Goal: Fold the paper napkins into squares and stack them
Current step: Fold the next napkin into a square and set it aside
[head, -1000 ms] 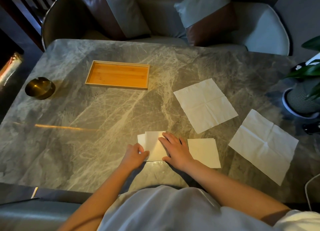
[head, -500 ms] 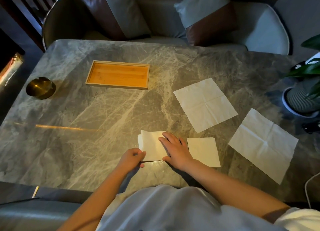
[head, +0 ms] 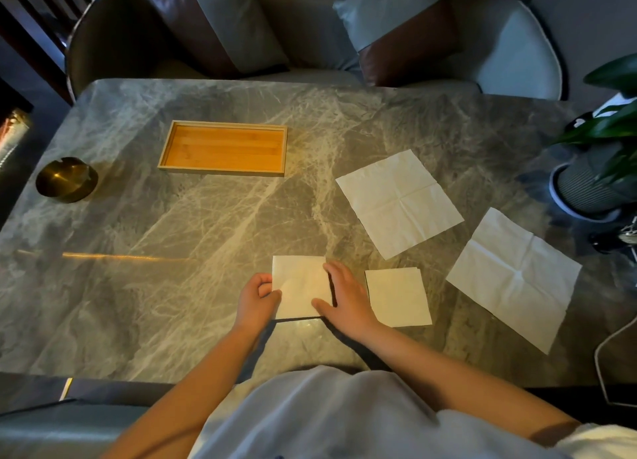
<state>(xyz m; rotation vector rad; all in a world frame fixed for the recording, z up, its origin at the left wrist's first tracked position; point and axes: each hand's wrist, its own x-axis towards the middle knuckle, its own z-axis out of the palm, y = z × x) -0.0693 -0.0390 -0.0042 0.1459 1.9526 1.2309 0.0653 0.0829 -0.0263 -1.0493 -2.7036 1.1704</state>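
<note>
Napkin (head: 300,286) folded square, flat; left hand (head: 256,298) pinches edge; right hand (head: 344,293) fingers spread, pressing.

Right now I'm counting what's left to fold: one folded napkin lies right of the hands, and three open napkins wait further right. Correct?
Not quite. The head view shows two open napkins, not three: one nearer the tray and one by the plant pot. The folded napkin does lie right of the hands.

The napkin (head: 299,286) at lower centre, earlier a loose offset fold, now lies as one square. The left hand (head: 256,300) has shifted to its left edge; the right hand (head: 344,295) now flanks its right side.
</note>
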